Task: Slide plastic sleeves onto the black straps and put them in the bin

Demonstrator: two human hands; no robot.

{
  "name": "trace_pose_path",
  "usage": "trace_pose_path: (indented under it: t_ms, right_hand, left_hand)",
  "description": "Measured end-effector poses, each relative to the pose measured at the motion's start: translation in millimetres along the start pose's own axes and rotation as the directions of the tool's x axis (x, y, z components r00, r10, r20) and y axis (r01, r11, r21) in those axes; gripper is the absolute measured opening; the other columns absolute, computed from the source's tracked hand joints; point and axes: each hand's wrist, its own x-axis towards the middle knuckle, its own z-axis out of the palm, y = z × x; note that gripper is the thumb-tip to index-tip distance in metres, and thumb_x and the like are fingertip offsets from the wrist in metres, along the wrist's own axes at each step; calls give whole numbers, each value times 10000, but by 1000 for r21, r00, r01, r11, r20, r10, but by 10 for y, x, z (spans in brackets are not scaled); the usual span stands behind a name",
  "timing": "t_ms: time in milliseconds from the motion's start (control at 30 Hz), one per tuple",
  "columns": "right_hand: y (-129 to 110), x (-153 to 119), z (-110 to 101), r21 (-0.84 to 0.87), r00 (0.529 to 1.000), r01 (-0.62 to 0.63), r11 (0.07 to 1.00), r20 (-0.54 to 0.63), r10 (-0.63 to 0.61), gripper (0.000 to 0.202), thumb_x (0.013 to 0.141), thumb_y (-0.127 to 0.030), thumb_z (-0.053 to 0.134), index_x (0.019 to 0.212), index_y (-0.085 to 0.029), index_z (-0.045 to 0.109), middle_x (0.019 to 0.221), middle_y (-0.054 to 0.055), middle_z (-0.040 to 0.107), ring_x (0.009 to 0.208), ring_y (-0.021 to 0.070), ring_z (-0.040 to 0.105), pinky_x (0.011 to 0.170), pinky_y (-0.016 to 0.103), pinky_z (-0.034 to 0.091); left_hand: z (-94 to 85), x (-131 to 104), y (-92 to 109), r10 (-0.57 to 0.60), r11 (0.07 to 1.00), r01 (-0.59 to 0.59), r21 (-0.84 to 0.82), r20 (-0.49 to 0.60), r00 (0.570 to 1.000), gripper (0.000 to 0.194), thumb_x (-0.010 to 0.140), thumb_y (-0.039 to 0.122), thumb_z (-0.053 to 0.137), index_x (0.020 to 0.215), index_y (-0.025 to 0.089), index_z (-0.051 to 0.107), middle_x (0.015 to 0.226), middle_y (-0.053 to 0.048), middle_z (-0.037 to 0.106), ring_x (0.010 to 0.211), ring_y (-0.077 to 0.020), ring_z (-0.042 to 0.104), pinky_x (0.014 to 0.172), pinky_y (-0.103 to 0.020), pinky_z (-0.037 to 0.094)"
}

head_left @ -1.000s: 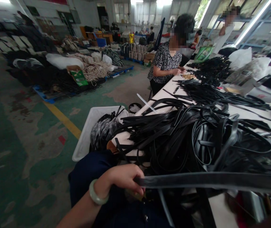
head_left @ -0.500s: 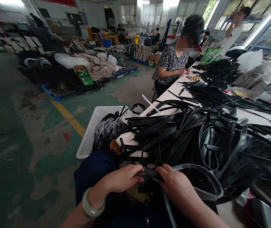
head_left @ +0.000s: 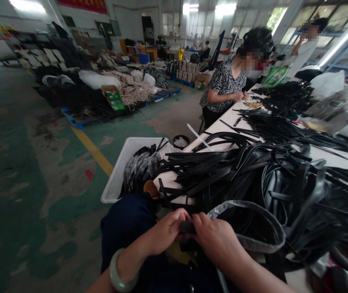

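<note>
Pinching a black strap (head_left: 247, 215) between both hands, the person works low in front of their lap, at the near edge of a white table (head_left: 225, 122). The left hand (head_left: 169, 230), with a pale green bangle (head_left: 117, 274) on its wrist, has its fingers curled shut on the strap's dark end (head_left: 188, 228); the right hand (head_left: 215, 238) meets it there, fingers closed on the same end, the two hands touching or nearly so. What exactly sits between the fingertips is hard to make out, perhaps a folded end or a small fitting. From the hands the strap rises in a loop to the right, its grey underside facing the camera, and curves back down past the right forearm.

Just beyond the hands a large tangled heap of black straps (head_left: 253, 175) covers the table and hangs over its edge. To the left of the table a white bin (head_left: 120, 162) stands on the green floor, holding grey bundles (head_left: 140, 167). Farther along the table another person in a patterned top (head_left: 222, 83) stands with both hands over small gold pieces (head_left: 253, 105).
</note>
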Motion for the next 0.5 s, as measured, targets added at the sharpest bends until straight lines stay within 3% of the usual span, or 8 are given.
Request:
trace_pose_path:
  t_ms: [100, 167, 333, 400, 500]
  right_hand:
    - [-13, -33, -26, -78, 997, 73, 994, 37, -70, 255, 770, -37, 583, 982, -158, 654, 774, 69, 679, 563, 217, 669, 427, 253, 441]
    - [-29, -30, -63, -101, 990, 133, 986, 63, -127, 237, 733, -3, 577, 882, -166, 665, 731, 67, 673, 551, 217, 666, 401, 243, 398]
    - [17, -1, -189, -153, 990, 144, 978, 17, -143, 181, 733, -9, 615, 770, -185, 631, 655, 50, 663, 495, 202, 652, 378, 234, 340]
    - [149, -74, -205, -145, 991, 95, 985, -76, -107, 109, 762, -132, 694, 791, -193, 609, 627, 25, 648, 471, 205, 644, 381, 244, 360]
    - [433, -260, -145, -88, 971, 127, 988, -192, -142, 204, 771, -322, 737, 769, -218, 562, 568, -26, 609, 408, 193, 613, 360, 266, 381]
  left_hand:
    - [10, -114, 37, 72, 994, -74, 77, 34, 997, 743, 893, 727, 124, 1040, 159, 581, 933, -70, 621, 806, -201, 560, 696, -279, 426]
    - [35, -164, 84, 101, 981, -110, 159, 60, 993, 736, 873, 753, 175, 988, 165, 602, 912, -73, 647, 807, -212, 583, 690, -276, 413]
    - [49, -203, 141, 120, 907, -85, 412, -60, 991, 502, 1004, 462, 246, 787, 184, 602, 744, -58, 658, 674, -178, 590, 623, -269, 362]
    - [-32, -267, 96, 194, 847, -86, 524, -156, 969, 453, 1008, 379, 247, 759, 183, 571, 691, -56, 631, 631, -173, 567, 606, -279, 342]
    - [-210, -440, 1, 255, 787, -45, 615, -258, 932, 407, 1000, 328, 252, 735, 183, 526, 631, -36, 582, 592, -163, 537, 604, -281, 326]
